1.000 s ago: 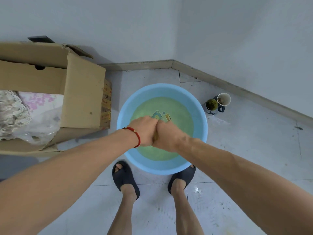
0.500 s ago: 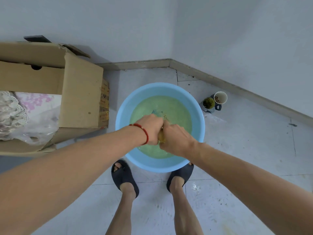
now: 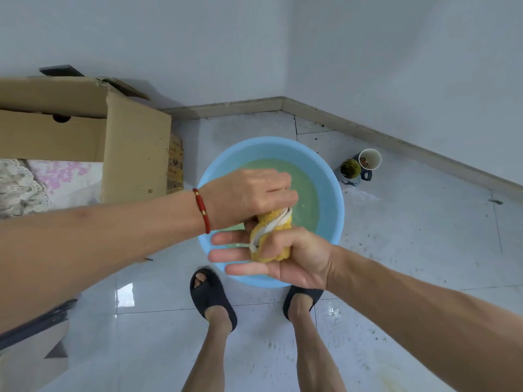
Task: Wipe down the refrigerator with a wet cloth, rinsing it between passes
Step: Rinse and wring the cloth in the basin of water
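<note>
Wringing step over basin [image 3: 334,210]. Cloth [image 3: 271,236], twisted into a rope, held above basin's 6 o'clock rim. Left hand [image 3: 249,198] clamped on upper end at 12 o'clock; right hand [image 3: 283,258] at 6 o'clock, thumb pinching lower end, other fingers [image 3: 226,254] extended. Close right fingers fully, counter-rotate wrists, keep cloth over water [image 3: 302,188] so runoff drops inside, not onto floor [image 3: 410,236].

**Both hands on the cloth**

The left hand [image 3: 249,196] reaches in from nine o'clock, knuckles up, fingers curled over the top end of the twisted cloth [image 3: 271,236]. The right hand [image 3: 283,256] comes from four o'clock, palm up, thumb pressing the lower end, its other fingers stretched out toward nine o'clock.
</note>
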